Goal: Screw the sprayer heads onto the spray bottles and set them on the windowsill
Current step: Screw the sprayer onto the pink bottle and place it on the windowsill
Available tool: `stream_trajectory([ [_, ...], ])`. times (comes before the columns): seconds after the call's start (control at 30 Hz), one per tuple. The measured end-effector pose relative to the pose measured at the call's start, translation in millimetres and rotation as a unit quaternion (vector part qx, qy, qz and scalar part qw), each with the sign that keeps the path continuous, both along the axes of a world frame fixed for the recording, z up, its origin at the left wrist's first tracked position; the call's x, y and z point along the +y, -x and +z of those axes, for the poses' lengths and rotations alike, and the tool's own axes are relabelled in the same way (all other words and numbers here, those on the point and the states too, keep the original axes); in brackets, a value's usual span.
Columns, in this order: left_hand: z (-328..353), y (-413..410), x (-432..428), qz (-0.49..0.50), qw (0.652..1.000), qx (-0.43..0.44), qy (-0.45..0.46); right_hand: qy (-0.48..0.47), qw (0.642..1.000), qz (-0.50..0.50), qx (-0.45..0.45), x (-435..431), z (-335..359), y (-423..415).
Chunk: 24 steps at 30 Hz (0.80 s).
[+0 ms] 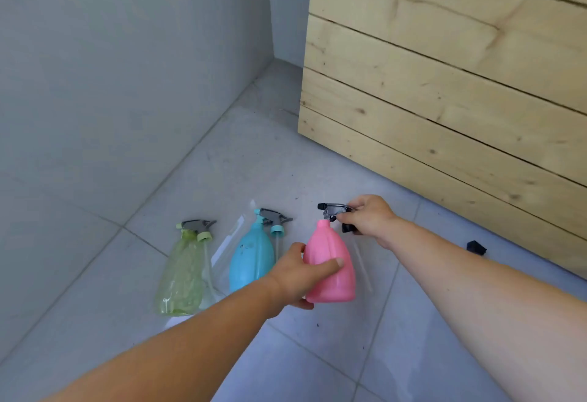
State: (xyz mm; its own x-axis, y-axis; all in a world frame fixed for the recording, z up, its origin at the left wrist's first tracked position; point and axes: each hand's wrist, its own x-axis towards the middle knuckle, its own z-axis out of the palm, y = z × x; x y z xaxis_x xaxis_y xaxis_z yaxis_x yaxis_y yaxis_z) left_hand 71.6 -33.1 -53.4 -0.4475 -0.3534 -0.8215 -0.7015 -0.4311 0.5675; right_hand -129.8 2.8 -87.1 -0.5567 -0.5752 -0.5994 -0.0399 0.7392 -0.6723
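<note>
Three spray bottles lie on the grey tiled floor. My left hand (pixel 301 274) grips the body of the pink bottle (pixel 333 271). My right hand (pixel 368 219) holds the black-and-grey sprayer head (pixel 333 209) beside the pink bottle's neck; its clear dip tube (pixel 362 261) trails down to the right of the bottle. The blue bottle (pixel 251 261) lies in the middle with its grey and teal sprayer head (pixel 274 219) loose beside its neck. At the left lies the clear green bottle (pixel 181 277) with its grey and green sprayer head (pixel 198 226) next to it.
A pale wooden plank wall (pixel 444 83) rises at the right. A grey wall (pixel 127 67) stands at the left and meets it in a corner. A small black piece (pixel 476 247) lies on the floor by the planks. Clear plastic wrap (pixel 228 239) lies between the bottles.
</note>
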Motion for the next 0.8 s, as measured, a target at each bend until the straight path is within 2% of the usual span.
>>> stream_trajectory([
  [0.2,77.0,-10.9,-14.2,0.017,0.996,0.072,0.042,0.080,0.995,0.013,0.051,-15.7,117.4,1.4],
  [0.43,192.4,-49.0,-23.7,-0.066,0.978,0.149,0.127,0.239,0.969,-0.042,0.051,-3.4,260.5,-38.4],
  [0.6,262.3,-99.9,-20.0,-0.122,0.964,0.174,0.159,0.344,0.933,-0.080,0.068,22.2,339.3,-68.0],
  [0.73,281.2,-137.7,-13.8,-0.109,0.961,0.182,0.178,0.443,0.878,-0.144,0.114,48.3,382.8,-83.5],
  [0.8,285.3,-147.1,-10.8,-0.107,0.959,0.181,0.191,0.492,0.848,-0.175,0.086,59.6,395.4,-90.1],
])
